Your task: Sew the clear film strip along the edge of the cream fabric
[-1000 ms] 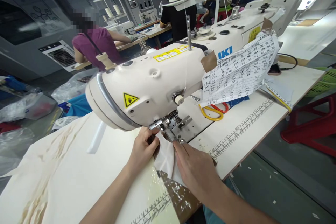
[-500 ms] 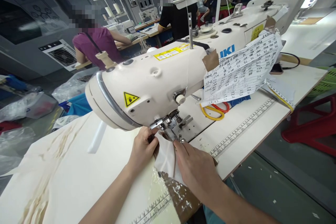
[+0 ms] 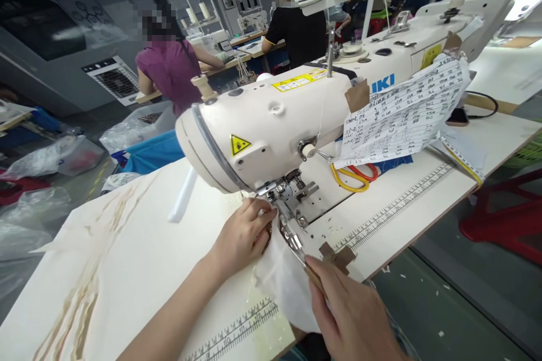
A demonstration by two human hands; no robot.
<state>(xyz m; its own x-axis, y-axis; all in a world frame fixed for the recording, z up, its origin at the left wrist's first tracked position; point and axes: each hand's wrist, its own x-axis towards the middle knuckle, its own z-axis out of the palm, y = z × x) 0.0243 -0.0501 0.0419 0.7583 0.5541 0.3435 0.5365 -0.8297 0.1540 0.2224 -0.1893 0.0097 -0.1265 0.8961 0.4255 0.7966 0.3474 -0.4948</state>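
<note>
A piece of thin white fabric [image 3: 283, 276] hangs from the needle area of a sewing machine [image 3: 271, 118] over the front of the table. My left hand [image 3: 243, 237] is closed on the fabric's left side, fingertips close beside the presser foot; part of its grip is hidden. Lower right, my right hand [image 3: 347, 304] pinches the fabric's right edge, where a narrow tan-brown strip shows between thumb and fingers; whether that strip is a fold or a separate piece I cannot tell. A shiny metal guide [image 3: 292, 234] sits between the presser foot and my right hand.
Yellow-and-red-handled scissors [image 3: 349, 177] lie behind the needle area. A handwritten sheet [image 3: 402, 113] is taped to the machine arm. Printed rulers [image 3: 393, 203] run along the table [image 3: 148, 271]. Brown tape [image 3: 339, 256] sticks near the guide. Two people work at machines beyond.
My right hand has moved down and right, away from the presser foot, stretching the fabric's edge and uncovering the metal guide. My left hand stays by the foot. The whole view has shifted slightly.
</note>
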